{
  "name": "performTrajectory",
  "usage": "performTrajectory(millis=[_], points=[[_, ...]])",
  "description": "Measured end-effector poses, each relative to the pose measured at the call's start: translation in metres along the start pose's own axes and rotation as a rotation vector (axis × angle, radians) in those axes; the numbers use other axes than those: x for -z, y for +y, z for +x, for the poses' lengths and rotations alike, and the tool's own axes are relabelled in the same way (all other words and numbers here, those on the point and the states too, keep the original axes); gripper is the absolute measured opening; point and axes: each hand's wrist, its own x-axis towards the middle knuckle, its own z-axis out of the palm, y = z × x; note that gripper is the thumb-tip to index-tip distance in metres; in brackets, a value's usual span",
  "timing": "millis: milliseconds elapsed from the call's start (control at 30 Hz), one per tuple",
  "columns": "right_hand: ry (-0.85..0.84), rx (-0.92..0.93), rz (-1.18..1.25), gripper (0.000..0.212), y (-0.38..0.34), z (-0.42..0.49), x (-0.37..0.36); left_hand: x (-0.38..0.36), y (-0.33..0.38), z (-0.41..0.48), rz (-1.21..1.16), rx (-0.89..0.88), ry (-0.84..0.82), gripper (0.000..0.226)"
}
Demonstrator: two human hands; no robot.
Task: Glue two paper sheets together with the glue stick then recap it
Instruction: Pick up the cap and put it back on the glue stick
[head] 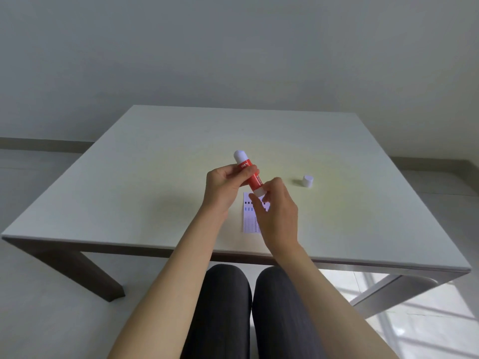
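Note:
A red glue stick [252,177] with white ends is held tilted above the table, its white tip pointing up and away. My left hand [225,187] grips its red body. My right hand [277,211] pinches the white base at the lower end between fingertips. The white cap [307,181] stands by itself on the table, to the right of the stick. A small printed paper sheet [249,216] lies flat on the table under my hands, partly hidden by my right hand. I cannot tell whether it is one sheet or two.
The pale table [129,190] has its near edge just above my knees and dark legs at the left. A plain wall rises behind it. Bright tiled floor shows at the lower right.

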Motion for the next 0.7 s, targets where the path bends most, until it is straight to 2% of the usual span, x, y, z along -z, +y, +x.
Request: performTrajectory(millis=[33, 67, 167, 200, 267, 333, 367, 467, 567, 600, 667, 700], points=[[-0.020, -0.001, -0.026, 0.024, 0.001, 0.000, -0.003, -0.001, 0.000, 0.000, 0.018, -0.007, 0.021, 0.003], [-0.076, -0.090, 0.039, 0.033, 0.000, 0.002, -0.004, -0.001, -0.001, 0.001, 0.039, -0.015, 0.035, 0.008], [-0.385, -0.670, 0.738, 0.055, -0.005, 0.017, 0.009, 0.003, -0.002, 0.002, 0.095, -0.026, 0.047, 0.015], [-0.488, -0.807, 0.933, 0.056, -0.004, 0.020, 0.013, 0.004, -0.002, 0.002, 0.105, -0.023, 0.046, 0.016], [-0.519, -0.864, 1.109, 0.042, -0.001, 0.020, 0.013, 0.005, -0.002, 0.001, 0.098, -0.017, 0.052, 0.018], [-0.341, -0.664, 1.026, 0.021, -0.003, 0.015, 0.008, 0.005, -0.003, 0.002, 0.111, -0.020, 0.088, 0.021], [-0.233, -0.488, 0.853, 0.012, -0.004, 0.011, 0.004, 0.003, -0.003, 0.002, 0.121, -0.021, 0.112, 0.021], [-0.016, -0.079, 0.124, 0.023, 0.000, -0.002, -0.008, -0.002, -0.003, 0.001, 0.208, -0.061, 0.176, 0.017], [0.010, 0.255, -0.243, 0.029, 0.007, -0.003, -0.009, -0.005, -0.004, -0.001, 0.319, -0.153, 0.234, 0.026], [-0.049, 0.294, -0.255, 0.038, 0.011, 0.001, -0.006, -0.004, -0.004, 0.000, 0.361, -0.181, 0.246, 0.028], [-0.161, 0.221, -0.186, 0.064, 0.022, 0.016, 0.005, 0.000, -0.003, 0.000, 0.466, -0.218, 0.253, 0.028], [-0.147, 0.169, -0.205, 0.072, 0.033, 0.026, 0.011, 0.003, -0.002, 0.000, 0.518, -0.239, 0.252, 0.027]])
